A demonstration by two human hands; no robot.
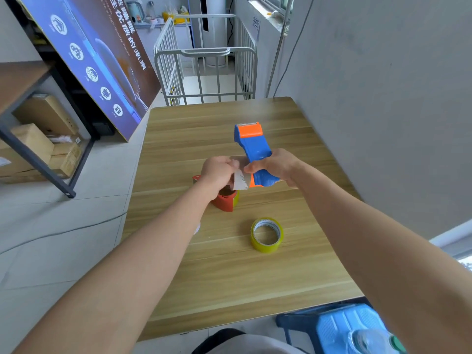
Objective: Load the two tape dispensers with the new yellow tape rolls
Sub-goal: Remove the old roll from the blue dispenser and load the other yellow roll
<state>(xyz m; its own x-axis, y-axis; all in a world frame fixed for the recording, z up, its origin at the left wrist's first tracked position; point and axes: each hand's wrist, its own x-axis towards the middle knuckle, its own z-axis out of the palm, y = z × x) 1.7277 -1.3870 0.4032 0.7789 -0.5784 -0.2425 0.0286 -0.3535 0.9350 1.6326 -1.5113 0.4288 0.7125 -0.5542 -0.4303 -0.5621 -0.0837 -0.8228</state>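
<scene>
Glossy yellow tape roll (267,235) flat on woodgrain table (229,277); right hand (277,166) grips plastic blue dispenser (252,146).

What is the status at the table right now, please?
Right hand grips blue dispenser. Left hand on its empty cardboard core. Yellow roll waiting on table. Red dispenser beneath left hand.

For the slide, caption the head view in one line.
Right hand holds blue dispenser; left hand pulls its empty core; yellow roll waits.

Wooden table (293,284), grey wall (383,98), tiled floor (51,238), white metal cart (204,72)
</scene>
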